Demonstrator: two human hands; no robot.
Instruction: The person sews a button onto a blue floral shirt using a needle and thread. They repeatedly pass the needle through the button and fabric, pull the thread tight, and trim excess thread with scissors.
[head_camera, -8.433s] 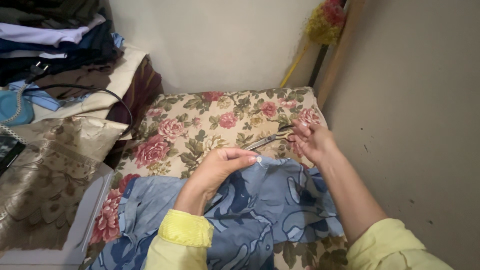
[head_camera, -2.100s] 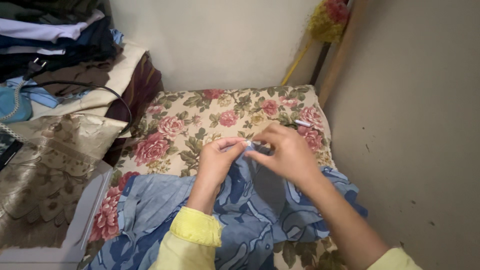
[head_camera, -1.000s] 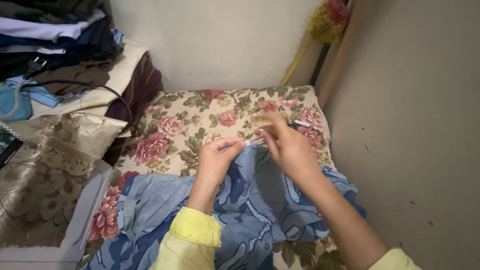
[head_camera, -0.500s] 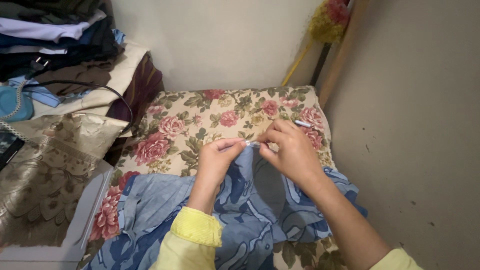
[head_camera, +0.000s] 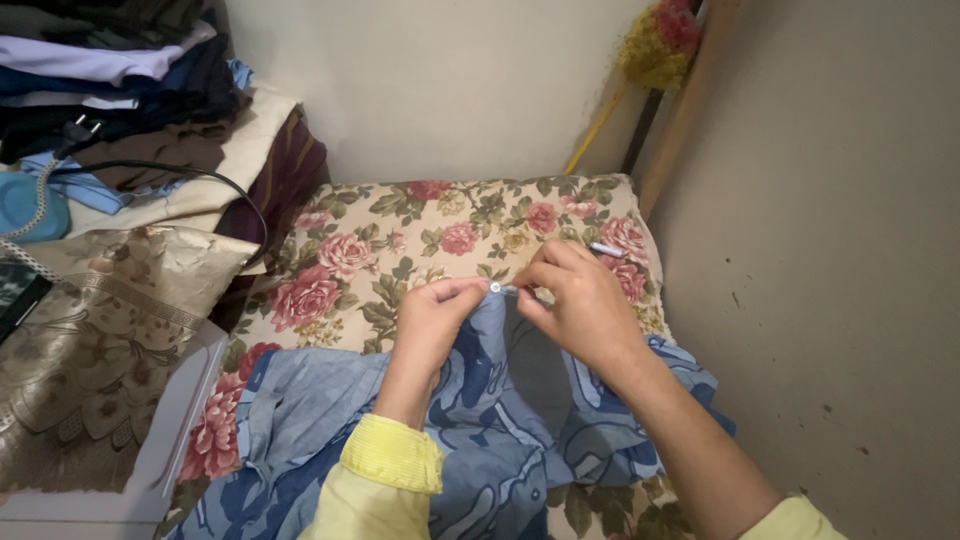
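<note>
From the head camera, the left hand (head_camera: 432, 312) is pinched shut on a fold of the blue patterned garment (head_camera: 500, 430), thumb and forefinger pressing a small pale button (head_camera: 494, 288) against the cloth's raised edge. The right hand (head_camera: 580, 300) is closed just beside that button, its fingertips gathered at the same spot; whatever it pinches there is too small to make out. Both wrists end in yellow sleeves (head_camera: 392, 455). The garment lies crumpled over the near half of a floral cushion (head_camera: 420, 240), cream with pink roses, which serves as the bed for everything here. On the cushion's far right part, just beyond the right hand, rests a small white cylindrical thing (head_camera: 606, 249). Left of the cushion sits a stack of folded cloth (head_camera: 130, 90) with a black cable (head_camera: 190, 178) running across it, and nearer, a beige embroidered fabric (head_camera: 90, 340). Behind the cushion's far right corner a broom (head_camera: 650, 45) leans against the wall.
</note>
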